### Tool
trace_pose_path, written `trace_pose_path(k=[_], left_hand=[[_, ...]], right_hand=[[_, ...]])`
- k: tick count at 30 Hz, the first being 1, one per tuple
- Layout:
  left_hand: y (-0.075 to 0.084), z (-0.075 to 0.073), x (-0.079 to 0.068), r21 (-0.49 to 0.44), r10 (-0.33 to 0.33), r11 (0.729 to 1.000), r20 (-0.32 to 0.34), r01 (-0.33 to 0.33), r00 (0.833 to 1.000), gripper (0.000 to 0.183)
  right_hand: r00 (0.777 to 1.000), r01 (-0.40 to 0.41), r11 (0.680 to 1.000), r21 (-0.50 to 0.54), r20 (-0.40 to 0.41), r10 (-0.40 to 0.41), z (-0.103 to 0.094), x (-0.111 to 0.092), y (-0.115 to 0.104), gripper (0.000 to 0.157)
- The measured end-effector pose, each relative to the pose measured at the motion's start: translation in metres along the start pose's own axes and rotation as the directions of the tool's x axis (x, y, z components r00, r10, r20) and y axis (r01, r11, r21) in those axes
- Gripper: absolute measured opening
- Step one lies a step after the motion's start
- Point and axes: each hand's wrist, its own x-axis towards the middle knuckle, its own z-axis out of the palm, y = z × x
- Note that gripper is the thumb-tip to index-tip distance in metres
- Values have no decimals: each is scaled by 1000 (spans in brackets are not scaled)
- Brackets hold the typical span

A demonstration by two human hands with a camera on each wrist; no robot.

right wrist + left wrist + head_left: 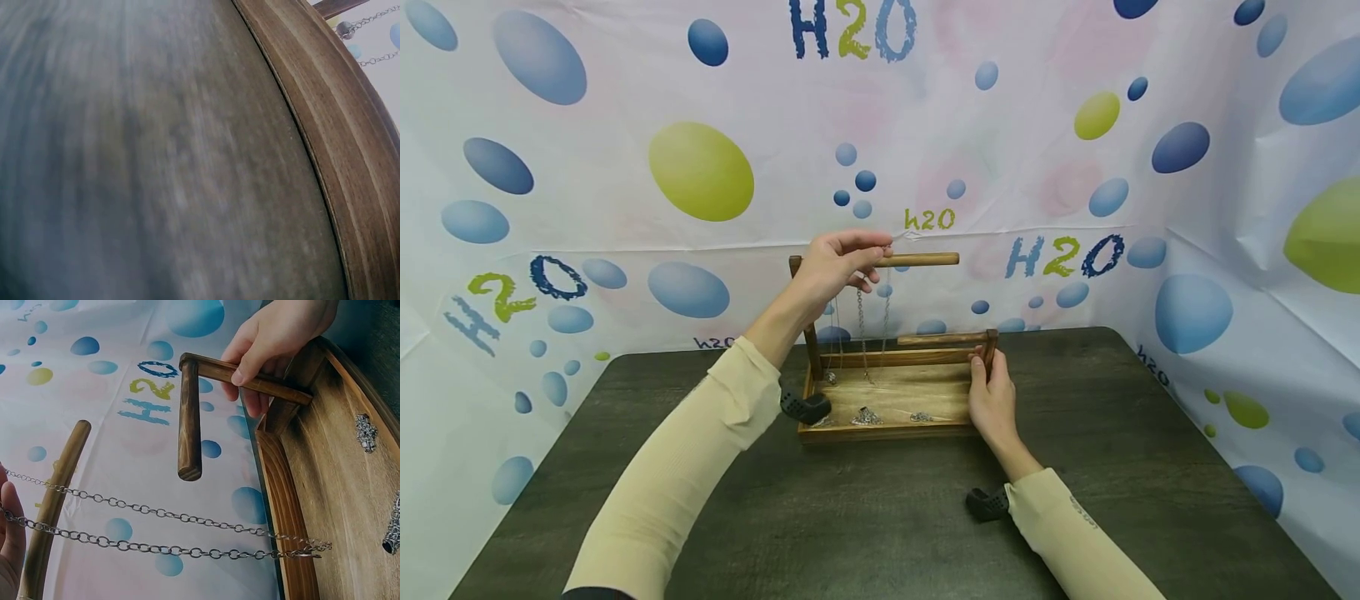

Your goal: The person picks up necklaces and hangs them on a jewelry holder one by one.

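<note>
Where the chain [195,552] hangs in two strands from your left hand [848,260], fingers pinched on it at the upper bar [928,259], its tail reaching down toward the tray [925,385], best settle it gently and release only once it balances, clear of the pendant [831,378]. Your right hand [994,400] grips the post [992,340]; hold firmly so nothing skids on the bench [880,517].

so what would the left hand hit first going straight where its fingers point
The left hand would probably meet the upper wooden bar first, close beside it; exact depth is unclear.
</note>
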Motion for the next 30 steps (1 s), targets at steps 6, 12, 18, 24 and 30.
trace_pose_path(k=[6,12,18,24,30], left_hand=[[0,3,7,5,-5,1000,3,5,1000,25],[-1,4,13,-15,-12,1000,0,12,1000,30],[-3,6,20,-17,-19,1000,0,19,1000,32],[-4,8,24,-6,-25,1000,-2,25,1000,31],[-5,10,27,0,-31,1000,8,31,999,31]], right_hand=[[1000,4,1000,-5,-12,-4,0,0,1,34],[1000,18,1000,-8,-21,-18,1,1,1,34],[1000,17,1000,-6,-25,-17,1,1,-1,33],[1000,0,1000,-4,-14,0,1,1,-2,35],[1000,0,1000,-1,-6,0,0,1,-1,36]])
